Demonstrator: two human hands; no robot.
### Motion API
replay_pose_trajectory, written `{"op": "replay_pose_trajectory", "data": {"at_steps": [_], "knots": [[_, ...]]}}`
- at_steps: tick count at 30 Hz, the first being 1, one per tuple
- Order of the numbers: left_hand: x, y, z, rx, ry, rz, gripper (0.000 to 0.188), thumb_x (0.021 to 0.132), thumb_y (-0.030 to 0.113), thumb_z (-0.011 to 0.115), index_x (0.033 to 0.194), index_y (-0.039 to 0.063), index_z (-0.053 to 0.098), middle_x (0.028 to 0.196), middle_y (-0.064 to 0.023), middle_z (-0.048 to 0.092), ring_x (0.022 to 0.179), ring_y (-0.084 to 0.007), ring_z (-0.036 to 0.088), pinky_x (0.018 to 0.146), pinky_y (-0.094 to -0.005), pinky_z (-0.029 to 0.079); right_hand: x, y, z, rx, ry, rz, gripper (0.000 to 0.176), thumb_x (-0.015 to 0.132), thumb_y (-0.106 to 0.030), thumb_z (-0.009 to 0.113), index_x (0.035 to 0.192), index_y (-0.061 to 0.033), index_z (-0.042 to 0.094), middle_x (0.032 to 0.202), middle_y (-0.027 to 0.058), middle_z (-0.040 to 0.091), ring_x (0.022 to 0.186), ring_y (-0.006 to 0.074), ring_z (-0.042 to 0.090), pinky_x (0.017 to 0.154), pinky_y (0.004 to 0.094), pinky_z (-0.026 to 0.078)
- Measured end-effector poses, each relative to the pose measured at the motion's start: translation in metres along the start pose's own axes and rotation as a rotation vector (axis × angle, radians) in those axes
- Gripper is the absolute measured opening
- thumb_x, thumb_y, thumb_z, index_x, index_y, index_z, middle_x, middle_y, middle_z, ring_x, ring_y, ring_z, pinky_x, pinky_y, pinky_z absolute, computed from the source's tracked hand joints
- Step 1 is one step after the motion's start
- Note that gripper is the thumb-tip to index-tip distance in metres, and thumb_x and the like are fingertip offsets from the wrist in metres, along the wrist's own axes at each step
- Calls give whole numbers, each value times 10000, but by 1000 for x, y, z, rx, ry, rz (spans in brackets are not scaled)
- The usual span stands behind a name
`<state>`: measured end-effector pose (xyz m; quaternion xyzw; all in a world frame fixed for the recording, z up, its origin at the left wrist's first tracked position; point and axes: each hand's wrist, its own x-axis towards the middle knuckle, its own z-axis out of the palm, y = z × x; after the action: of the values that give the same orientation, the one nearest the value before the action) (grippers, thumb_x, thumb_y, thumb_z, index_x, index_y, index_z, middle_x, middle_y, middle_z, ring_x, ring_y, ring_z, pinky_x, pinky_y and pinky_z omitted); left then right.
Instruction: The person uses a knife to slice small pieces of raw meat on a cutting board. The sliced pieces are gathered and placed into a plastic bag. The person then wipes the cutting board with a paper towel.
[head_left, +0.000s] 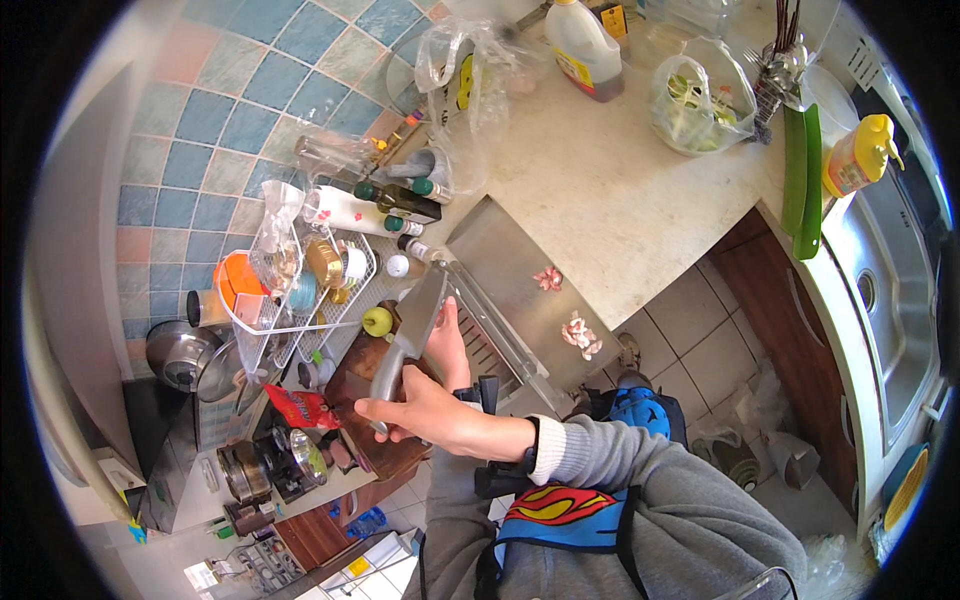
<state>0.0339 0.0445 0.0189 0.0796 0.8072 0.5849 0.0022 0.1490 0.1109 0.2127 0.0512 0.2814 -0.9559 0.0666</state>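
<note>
My right hand (431, 409) is closed round the metal handle of a broad-bladed kitchen knife (420, 307). The blade points up and away from me. Close behind it is my left hand (448, 349), partly hidden by the knife and my right hand; its fingers reach up near the blade's edge, and whether they touch it is unclear. Beneath both hands lies a dark wooden cutting board (367, 360), with a green apple (377, 322) at its far edge. Small pinkish pieces (548, 279) and paler pieces (581, 337), perhaps garlic, lie on a stainless-steel surface (502, 255).
A white wire rack (300, 330) with jars stands left, near bottles and a red packet (300, 407). The pale worktop (600, 180) holds a plastic jug (585, 52) and a bag of greens (701, 105). A steel sink (896, 300) is at right.
</note>
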Motion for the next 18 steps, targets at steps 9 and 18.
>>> {"op": "replay_pose_trajectory", "data": {"at_steps": [9, 18], "knots": [[0, -21, 3, 31, 29, -8, 201, 838, 55, 652, 995, -36, 567, 881, -78, 629, 772, -140, 607, 722, -267, 505, 1, -3, -3, -9, -53, 19, 406, 860, -326, 671, 918, -1, 435, 787, 60, 580, 660, 106, 613, 506, 201, 478], [30, -46, 11, 410, -114, 15, 194, 780, 95, 707, 903, -21, 610, 786, -72, 647, 710, -147, 611, 668, -280, 497, 17, 0, 6, 74, -47, 13, 358, 874, -308, 657, 951, -37, 436, 813, 40, 564, 678, 94, 587, 534, 211, 462]]}}
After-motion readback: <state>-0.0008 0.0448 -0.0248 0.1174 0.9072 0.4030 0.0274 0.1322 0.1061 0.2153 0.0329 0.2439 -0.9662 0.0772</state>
